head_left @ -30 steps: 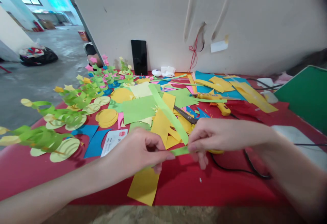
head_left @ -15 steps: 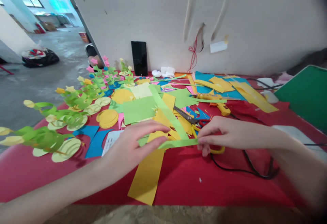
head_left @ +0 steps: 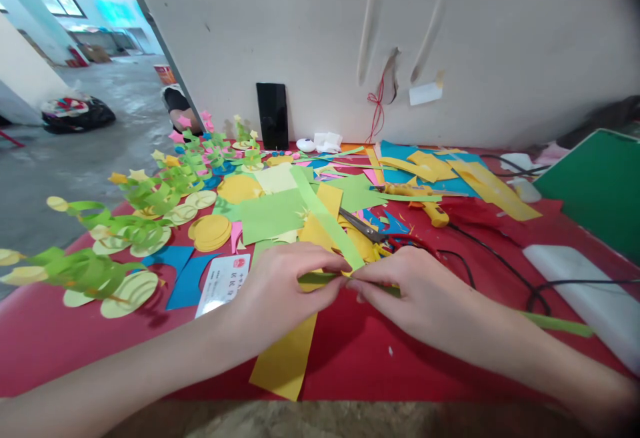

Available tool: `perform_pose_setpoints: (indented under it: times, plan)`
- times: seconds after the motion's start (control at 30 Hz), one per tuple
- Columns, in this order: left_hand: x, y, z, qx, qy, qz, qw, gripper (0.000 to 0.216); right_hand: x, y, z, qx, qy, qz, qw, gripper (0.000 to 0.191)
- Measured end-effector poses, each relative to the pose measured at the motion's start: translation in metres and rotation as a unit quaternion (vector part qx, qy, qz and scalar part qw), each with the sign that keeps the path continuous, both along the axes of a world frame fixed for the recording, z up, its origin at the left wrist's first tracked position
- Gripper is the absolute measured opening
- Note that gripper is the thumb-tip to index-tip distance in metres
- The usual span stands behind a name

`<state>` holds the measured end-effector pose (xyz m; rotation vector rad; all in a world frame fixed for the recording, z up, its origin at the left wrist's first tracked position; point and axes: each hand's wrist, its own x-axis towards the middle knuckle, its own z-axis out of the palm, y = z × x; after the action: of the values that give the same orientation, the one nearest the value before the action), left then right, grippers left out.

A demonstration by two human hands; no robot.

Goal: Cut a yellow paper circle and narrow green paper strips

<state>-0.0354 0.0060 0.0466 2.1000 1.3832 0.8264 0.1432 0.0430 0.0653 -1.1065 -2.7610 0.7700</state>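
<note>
A narrow green paper strip (head_left: 323,279) is pinched between the thumbs and fingers of my left hand (head_left: 295,278) and my right hand (head_left: 400,281). Their fingertips meet over the strip near the front of the table. From under my right forearm the strip's far end (head_left: 563,324) sticks out to the right. Just behind my fingers lie scissors (head_left: 365,226), their handles partly hidden, and a wider green strip (head_left: 327,215). A long yellow paper strip (head_left: 286,361) runs beneath my left hand toward the table's front edge. Beside my left wrist is a white printed card (head_left: 225,281).
Curled green paper plants (head_left: 150,188) on round bases line the left side. A yellow glue gun (head_left: 433,213) with a black cord lies right of the scissors. Leaning against the back wall is a black phone (head_left: 273,117). A green board (head_left: 595,188) stands at right.
My right hand has moved left to meet my left hand, which shifted slightly right and closed its fingers on the strip. The strip's end now shows beyond my right forearm.
</note>
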Motion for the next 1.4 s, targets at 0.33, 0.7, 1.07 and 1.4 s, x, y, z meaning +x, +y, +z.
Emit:
perform_pose_setpoints:
  times: [0.33,0.7,1.07,1.4]
  plan:
    - [0.002,0.0,0.002,0.026,0.054,-0.022,0.998,0.012,-0.004,-0.008,-0.003,0.067,-0.041,-0.003,0.997,0.026]
    - [-0.038,0.013,-0.008,0.088,0.101,0.068,0.989,0.007,0.018,0.006,0.007,0.097,-0.049,-0.003,0.994,0.03]
    - [-0.011,0.005,-0.008,0.179,0.039,-0.041,0.982,0.011,0.016,-0.002,0.002,0.1,-0.028,0.025,0.994,0.023]
    - [0.007,-0.001,-0.015,0.156,0.0,-0.068,0.985,0.009,0.006,-0.005,-0.001,0.078,-0.035,0.006,0.996,0.025]
